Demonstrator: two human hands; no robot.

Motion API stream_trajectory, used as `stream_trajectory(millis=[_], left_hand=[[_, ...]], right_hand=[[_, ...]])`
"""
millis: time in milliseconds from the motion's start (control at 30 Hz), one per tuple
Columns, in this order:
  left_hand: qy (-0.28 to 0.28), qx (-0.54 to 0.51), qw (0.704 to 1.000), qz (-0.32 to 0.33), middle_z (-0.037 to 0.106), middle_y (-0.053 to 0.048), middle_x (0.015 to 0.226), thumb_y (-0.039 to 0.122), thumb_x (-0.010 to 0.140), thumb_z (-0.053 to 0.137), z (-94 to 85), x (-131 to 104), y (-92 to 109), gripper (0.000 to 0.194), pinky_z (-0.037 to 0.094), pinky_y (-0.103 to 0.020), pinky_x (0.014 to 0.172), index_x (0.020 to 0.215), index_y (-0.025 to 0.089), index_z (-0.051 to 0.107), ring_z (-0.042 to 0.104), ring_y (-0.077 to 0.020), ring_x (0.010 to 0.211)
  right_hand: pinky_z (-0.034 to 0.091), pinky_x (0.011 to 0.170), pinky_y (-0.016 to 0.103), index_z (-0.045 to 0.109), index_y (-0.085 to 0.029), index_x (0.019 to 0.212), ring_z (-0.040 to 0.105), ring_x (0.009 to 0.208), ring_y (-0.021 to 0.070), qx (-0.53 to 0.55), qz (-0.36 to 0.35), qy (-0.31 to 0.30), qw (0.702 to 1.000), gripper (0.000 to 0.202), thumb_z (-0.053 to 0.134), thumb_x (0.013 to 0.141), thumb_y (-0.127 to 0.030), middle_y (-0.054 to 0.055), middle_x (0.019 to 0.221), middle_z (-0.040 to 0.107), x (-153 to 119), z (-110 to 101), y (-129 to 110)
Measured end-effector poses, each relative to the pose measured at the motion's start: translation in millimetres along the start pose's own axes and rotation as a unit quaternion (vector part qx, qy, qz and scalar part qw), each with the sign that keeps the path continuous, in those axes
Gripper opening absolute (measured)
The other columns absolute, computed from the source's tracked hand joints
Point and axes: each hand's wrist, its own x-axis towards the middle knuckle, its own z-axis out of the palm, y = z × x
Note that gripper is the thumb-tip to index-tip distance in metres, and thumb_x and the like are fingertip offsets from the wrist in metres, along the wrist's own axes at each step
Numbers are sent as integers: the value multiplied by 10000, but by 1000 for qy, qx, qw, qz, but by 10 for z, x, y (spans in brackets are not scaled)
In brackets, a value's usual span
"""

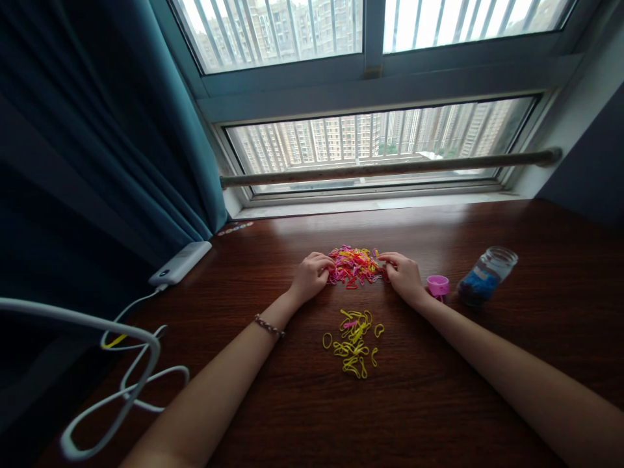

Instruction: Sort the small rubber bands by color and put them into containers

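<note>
A heap of small pink, red, orange and yellow rubber bands [355, 265] lies on the dark wooden table between my two hands. At its left edge my left hand [313, 273] touches the bands, its fingers bent and close together. Whatever may be in those fingers cannot be made out. On the heap's opposite edge, my right hand [400, 274] has its index finger reaching to the bands and the thumb apart below it. Nearer to me is a looser group of yellow rubber bands [357, 348], with a pink band [350, 324] among them.
A pink plastic cup-like piece [437, 285] sits right of my right hand, beside a tilted clear jar [489, 276] with blue contents. On the left are a white power bank [181, 265] and looping white cable [155, 351]. A blue curtain [180, 149] and window border the table [292, 416].
</note>
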Motion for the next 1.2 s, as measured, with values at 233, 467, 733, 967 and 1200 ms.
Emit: stream_trajectory(millis=[233, 467, 733, 967, 1200], left_hand=[[-38, 39, 998, 44, 647, -16, 1032, 38, 711, 454, 7, -8, 34, 344, 377, -401, 913, 883, 239, 674, 499, -208, 1022], [-74, 34, 995, 55, 649, -22, 1027, 32, 720, 447, 16, -11, 81, 369, 357, -393, 927, 961, 232, 643, 495, -207, 1041], [-37, 18, 998, 40, 634, -55, 1001, 12, 723, 412, 38, 2, 26, 406, 397, -400, 896, 998, 209, 638, 477, -213, 996], [-84, 27, 993, 79, 607, -23, 1102, 34, 736, 436, 73, -15, 28, 418, 331, -425, 964, 1047, 251, 612, 424, -224, 1105], [-51, 10, 997, 61, 611, -58, 1047, 24, 749, 423, 48, -2, 48, 379, 368, -398, 931, 1018, 208, 618, 465, -216, 1050]], right_hand=[[493, 710, 319, 665, -187, 766, 611, 739, 180, 56, 28, 42, 997, 213, 456, 723, -179, 58, 808, 670, -11, -36, -76], [509, 688, 311, 663, -172, 781, 622, 729, 178, 70, 41, 33, 996, 211, 459, 728, -180, 65, 805, 669, -16, -28, -72], [512, 680, 315, 666, -178, 781, 621, 714, 177, 68, 42, 30, 996, 210, 464, 725, -189, 60, 795, 672, -16, -26, -70], [512, 675, 311, 666, -177, 776, 622, 711, 178, 73, 40, 29, 996, 209, 464, 720, -182, 62, 796, 670, -17, -20, -70], [505, 683, 306, 653, -181, 773, 612, 727, 175, 86, 18, 36, 996, 190, 467, 737, -185, 56, 802, 657, -32, -53, -137]])
